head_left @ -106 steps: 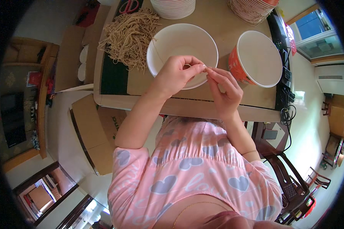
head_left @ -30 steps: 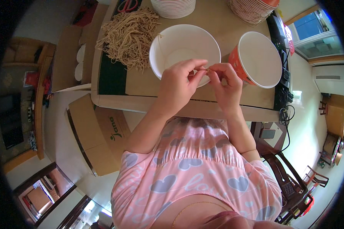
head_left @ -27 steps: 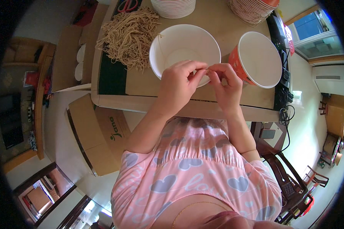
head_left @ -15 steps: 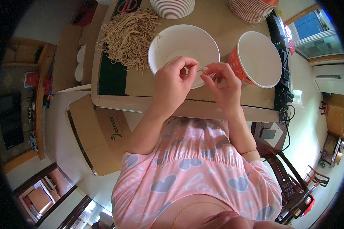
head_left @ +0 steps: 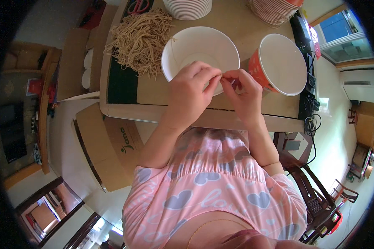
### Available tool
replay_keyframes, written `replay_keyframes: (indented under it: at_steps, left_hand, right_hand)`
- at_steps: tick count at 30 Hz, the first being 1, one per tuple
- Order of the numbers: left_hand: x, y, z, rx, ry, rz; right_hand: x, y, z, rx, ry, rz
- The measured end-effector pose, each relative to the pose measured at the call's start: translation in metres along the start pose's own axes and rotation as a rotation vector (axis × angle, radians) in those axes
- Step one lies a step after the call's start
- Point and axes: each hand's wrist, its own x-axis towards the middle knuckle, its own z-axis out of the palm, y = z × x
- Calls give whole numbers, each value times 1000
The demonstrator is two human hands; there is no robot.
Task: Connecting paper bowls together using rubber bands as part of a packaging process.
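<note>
A white paper bucket (head_left: pixel 195 41) stands at the table's near edge, with a thin beige string (head_left: pixel 173 40) over its far-left rim. My left hand (head_left: pixel 193 89) and my right hand (head_left: pixel 245 91) meet above its near rim, each with thumb and forefinger pinched. Their fingertips almost touch around a bit of beige string, mostly hidden by the fingers. To the right, close to my right hand, stands a second bucket (head_left: pixel 281 64), orange-red outside and white inside. A loose heap of beige strings (head_left: pixel 139 41) lies left of the white bucket.
Behind are a stack of white buckets (head_left: pixel 188 8), a second stack with orange on it (head_left: pixel 274 12), and red-handled scissors (head_left: pixel 138 6). Black cables and power strips line the table's right edge (head_left: pixel 311 83). A cardboard box (head_left: pixel 108 145) stands below left, wooden chairs (head_left: pixel 311 195) lower right.
My left hand has shifted slightly right, and the fingertips of both hands have come together. The bit of string seen between them before is now largely covered.
</note>
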Motion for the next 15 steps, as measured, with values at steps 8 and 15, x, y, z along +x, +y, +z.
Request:
replay_keyframes:
  at_steps: [8, 15]
  left_hand:
    - [1, 4, -1, 83, 35, 4]
    - [2, 1, 2, 191, 11, 112]
  right_hand:
    - [-1, 0, 0, 4, 9, -1]
    - [0, -2, 0, -9, 20, -12]
